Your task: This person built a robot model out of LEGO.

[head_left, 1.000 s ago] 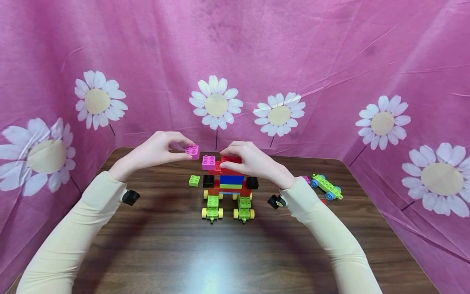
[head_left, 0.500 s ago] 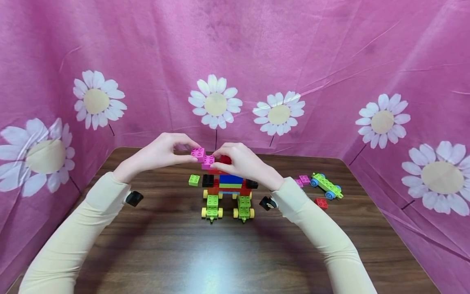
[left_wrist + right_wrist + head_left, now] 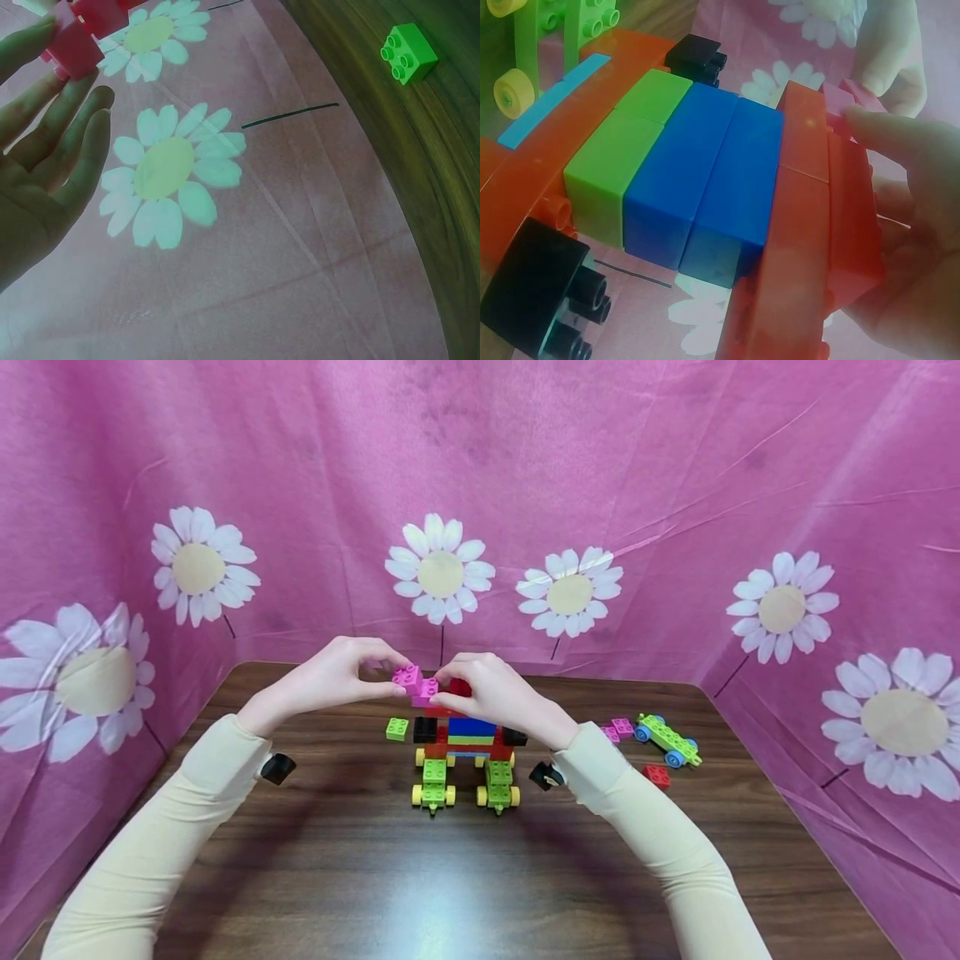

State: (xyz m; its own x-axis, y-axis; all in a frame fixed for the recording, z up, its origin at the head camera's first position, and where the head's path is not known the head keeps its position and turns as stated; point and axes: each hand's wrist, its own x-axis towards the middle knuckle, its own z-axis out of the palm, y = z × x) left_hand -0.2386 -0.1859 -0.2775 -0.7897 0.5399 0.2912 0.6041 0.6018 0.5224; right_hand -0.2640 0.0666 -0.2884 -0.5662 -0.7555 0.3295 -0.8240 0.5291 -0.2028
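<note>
My left hand (image 3: pixel 333 675) pinches a pink brick (image 3: pixel 407 679) between thumb and fingers. That brick overlaps the left part of a second pink brick (image 3: pixel 425 692) at the upper left of a standing brick figure; whether their studs are fully joined I cannot tell. The thumb and fingers of my right hand (image 3: pixel 495 695) pinch the second pink brick from the right, hiding much of the figure's red top. Blue bricks (image 3: pixel 697 180), green bricks (image 3: pixel 615 150) and black side bricks (image 3: pixel 532 285) form the body. Green wheeled bases (image 3: pixel 433 789) carry it.
A loose green brick (image 3: pixel 397 728) lies left of the figure. To the right are pink bricks (image 3: pixel 621 727), a red brick (image 3: pixel 656 776) and a green car base with blue wheels (image 3: pixel 667 740). A pink flowered cloth (image 3: pixel 480 460) hangs behind the wooden table (image 3: pixel 337 860).
My left hand has brought its pink brick rightward onto the lower pink brick. My right hand has shifted left from the red top to that lower brick, uncovering the red brick on the table.
</note>
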